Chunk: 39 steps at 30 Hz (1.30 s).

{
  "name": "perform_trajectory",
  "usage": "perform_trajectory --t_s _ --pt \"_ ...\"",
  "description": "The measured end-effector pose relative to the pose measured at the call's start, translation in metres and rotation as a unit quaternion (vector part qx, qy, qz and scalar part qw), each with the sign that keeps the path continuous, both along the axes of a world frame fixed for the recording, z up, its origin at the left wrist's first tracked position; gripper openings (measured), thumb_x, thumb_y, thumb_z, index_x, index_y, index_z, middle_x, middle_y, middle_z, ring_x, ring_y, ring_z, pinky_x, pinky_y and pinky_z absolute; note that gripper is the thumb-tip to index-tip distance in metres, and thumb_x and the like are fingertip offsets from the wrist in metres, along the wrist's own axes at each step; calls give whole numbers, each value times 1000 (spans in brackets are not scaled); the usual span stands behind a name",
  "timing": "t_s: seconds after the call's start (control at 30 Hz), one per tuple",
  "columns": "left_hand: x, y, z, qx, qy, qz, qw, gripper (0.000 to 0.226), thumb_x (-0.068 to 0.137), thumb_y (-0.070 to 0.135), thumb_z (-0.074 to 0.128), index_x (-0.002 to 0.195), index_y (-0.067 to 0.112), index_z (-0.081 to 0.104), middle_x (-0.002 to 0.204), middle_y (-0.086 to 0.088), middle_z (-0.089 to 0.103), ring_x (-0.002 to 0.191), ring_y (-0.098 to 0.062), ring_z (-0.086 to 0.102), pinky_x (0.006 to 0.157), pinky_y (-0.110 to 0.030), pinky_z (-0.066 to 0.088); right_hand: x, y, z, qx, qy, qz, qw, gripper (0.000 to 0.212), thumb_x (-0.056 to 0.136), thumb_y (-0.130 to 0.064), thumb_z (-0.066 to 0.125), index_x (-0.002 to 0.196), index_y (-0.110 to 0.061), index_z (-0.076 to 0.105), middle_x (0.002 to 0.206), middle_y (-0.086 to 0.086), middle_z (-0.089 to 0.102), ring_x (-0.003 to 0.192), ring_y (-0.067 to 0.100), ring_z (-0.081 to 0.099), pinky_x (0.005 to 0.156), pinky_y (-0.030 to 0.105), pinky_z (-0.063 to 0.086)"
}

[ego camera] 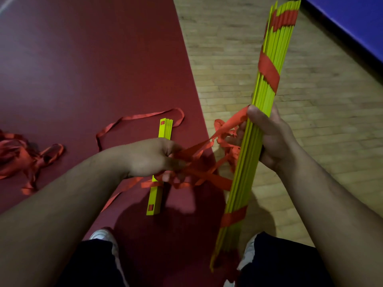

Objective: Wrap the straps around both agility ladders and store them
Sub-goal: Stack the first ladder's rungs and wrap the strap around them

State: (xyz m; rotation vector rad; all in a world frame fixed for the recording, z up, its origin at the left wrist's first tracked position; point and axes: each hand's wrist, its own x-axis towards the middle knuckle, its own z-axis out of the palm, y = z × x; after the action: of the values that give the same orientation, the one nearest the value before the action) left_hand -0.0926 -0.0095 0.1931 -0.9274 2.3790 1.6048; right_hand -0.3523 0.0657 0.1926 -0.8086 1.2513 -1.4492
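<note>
My right hand point(271, 139) grips the middle of a stacked bundle of yellow ladder rungs point(267, 94), held tilted in the air. A red strap point(268, 70) winds around the bundle's upper part. My left hand point(153, 158) is closed on the loose red strap point(199, 150) that runs across to the bundle. A second stack of yellow rungs point(159, 166) lies flat on the red floor below my left hand, partly hidden by it. Its red strap point(132, 119) trails loose in a loop beyond it.
A tangled heap of red strap point(22, 156) lies on the red floor point(83, 69) at the left. Wooden floor point(310, 100) lies to the right, with a blue mat point(356, 19) at the top right. My shoes point(103, 235) and dark shorts are at the bottom.
</note>
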Motion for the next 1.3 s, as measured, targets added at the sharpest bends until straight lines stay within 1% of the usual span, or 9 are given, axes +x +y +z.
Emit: perform_trajectory --t_s 0.2,0.37,0.43,0.53,0.67,0.73,0.83,1.07,1.3 --pt "-6 4 -6 9 10 83 996 22 103 13 48 102 14 71 70 -5 64 51 -12 44 54 -27 35 2 1 -2 39 56 -40 997 40 93 -25 69 122 -13 44 77 11 56 56 22 59 50 35 51" --pt "-9 5 -8 -64 -59 96 992 54 104 45 36 72 10 60 48 2 54 44 -11 45 52 -24 40 4 -4 3 88 -4 -25 996 46 92 -38 51 118 1 50 87 21 54 72 32 55 62 38 50" --pt "-6 1 -11 -85 -47 105 990 48 105 39 39 82 5 64 43 7 50 40 -6 40 47 -18 36 -1 -3 -1 76 -8 -19 997 30 104 -27 49 127 -9 50 87 9 66 77 23 65 65 39 56" --pt "-4 -4 -11 -111 -14 108 988 28 103 30 49 91 16 69 44 9 52 39 -1 43 46 -16 35 1 3 0 65 22 -4 998 45 89 -30 62 127 -7 54 83 5 71 74 20 69 67 39 60" --pt "-4 -7 -10 -145 24 125 981 20 101 28 55 86 27 68 50 13 53 44 -1 45 48 -16 35 3 1 -3 86 75 -28 993 36 83 -26 76 110 -7 62 107 28 69 95 45 68 89 63 55" --pt "-5 -4 -10 -131 45 127 982 22 103 26 52 89 25 69 51 8 48 43 -4 40 46 -17 33 2 0 -7 84 96 -65 990 31 81 -23 81 105 -16 62 103 23 70 101 52 66 86 68 53" --pt "-7 0 -10 -111 67 119 984 24 104 24 48 90 26 68 59 -5 51 48 -10 44 50 -25 38 7 0 -13 79 123 -93 985 32 69 -34 82 95 -30 64 101 18 70 97 47 69 79 67 56" --pt "-20 21 -17 -256 54 35 965 23 89 38 67 102 19 68 79 2 71 68 -6 63 63 -32 48 23 -3 -18 39 221 -172 959 32 75 -21 83 94 -28 58 73 -20 67 78 16 70 76 51 60" --pt "-20 23 -21 -285 81 39 954 33 82 47 67 102 21 68 73 3 69 61 -8 62 58 -37 48 20 -1 -19 30 192 -242 950 33 71 -19 83 92 -24 58 77 -7 68 75 20 70 73 50 60"
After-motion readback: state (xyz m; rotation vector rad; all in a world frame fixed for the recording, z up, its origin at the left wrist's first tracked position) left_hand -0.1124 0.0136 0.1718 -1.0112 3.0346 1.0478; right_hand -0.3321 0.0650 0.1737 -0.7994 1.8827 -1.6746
